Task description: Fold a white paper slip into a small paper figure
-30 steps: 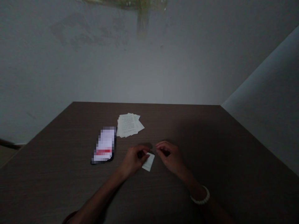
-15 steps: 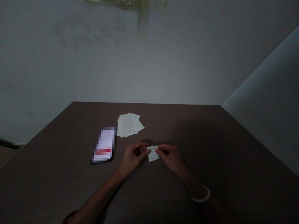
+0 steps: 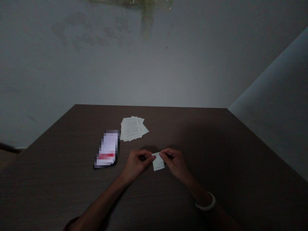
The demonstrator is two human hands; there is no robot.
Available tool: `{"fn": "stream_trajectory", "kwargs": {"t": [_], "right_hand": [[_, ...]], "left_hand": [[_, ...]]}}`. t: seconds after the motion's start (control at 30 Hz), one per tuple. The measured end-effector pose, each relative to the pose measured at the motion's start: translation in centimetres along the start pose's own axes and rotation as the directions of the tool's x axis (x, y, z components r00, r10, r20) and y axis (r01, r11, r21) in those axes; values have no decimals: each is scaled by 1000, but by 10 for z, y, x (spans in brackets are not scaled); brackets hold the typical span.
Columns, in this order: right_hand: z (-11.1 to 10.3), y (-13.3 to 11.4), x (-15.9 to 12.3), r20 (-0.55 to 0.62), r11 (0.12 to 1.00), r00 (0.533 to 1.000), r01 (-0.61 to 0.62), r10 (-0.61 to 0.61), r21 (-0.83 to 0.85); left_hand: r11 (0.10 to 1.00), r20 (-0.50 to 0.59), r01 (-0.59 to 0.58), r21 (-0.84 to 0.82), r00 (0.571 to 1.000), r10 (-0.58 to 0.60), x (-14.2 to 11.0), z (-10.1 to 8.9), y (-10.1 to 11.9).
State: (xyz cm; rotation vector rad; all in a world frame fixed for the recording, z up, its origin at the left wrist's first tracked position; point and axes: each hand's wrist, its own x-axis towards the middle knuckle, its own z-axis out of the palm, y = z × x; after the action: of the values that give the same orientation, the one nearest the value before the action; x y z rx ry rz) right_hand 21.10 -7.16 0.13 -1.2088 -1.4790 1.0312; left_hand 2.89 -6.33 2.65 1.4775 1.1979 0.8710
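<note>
A small white paper slip [image 3: 158, 161] is pinched in a narrow grip between the fingertips of the left hand [image 3: 137, 165] and the right hand [image 3: 175, 164], over a dark wood table [image 3: 216, 144]. Compared with half a second earlier, the slip is seen slightly lower and more tilted. A stack of printed papers [image 3: 132, 129] and a pixelated dark-edged object [image 3: 107, 149] remain unmoved beyond the left hand; a white beaded bracelet [image 3: 205, 202] is worn on the right wrist.

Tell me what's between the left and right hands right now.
In the head view, a small white paper slip lies between the left hand and the right hand, pinched at its edges by both.
</note>
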Motion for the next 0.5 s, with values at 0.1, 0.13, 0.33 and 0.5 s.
{"fn": "stream_trajectory", "kwargs": {"t": [0.1, 0.13, 0.33, 0.5], "right_hand": [[-1, -1, -1, 3, 999, 1000, 17, -17, -32], [-1, -1, -1, 3, 999, 1000, 21, -21, -37], [-1, -1, -1, -7, 999, 1000, 30, -30, -31], [0, -3, -1, 6, 1000, 1000, 26, -26, 13]], "left_hand": [[999, -9, 14, -37, 1000, -14, 0, 0, 1], [999, -11, 15, -45, 1000, -16, 0, 0, 1], [1000, -4, -22, -15, 1000, 22, -1, -3, 2], [997, 24, -76, -8, 997, 76, -1, -4, 2]]}}
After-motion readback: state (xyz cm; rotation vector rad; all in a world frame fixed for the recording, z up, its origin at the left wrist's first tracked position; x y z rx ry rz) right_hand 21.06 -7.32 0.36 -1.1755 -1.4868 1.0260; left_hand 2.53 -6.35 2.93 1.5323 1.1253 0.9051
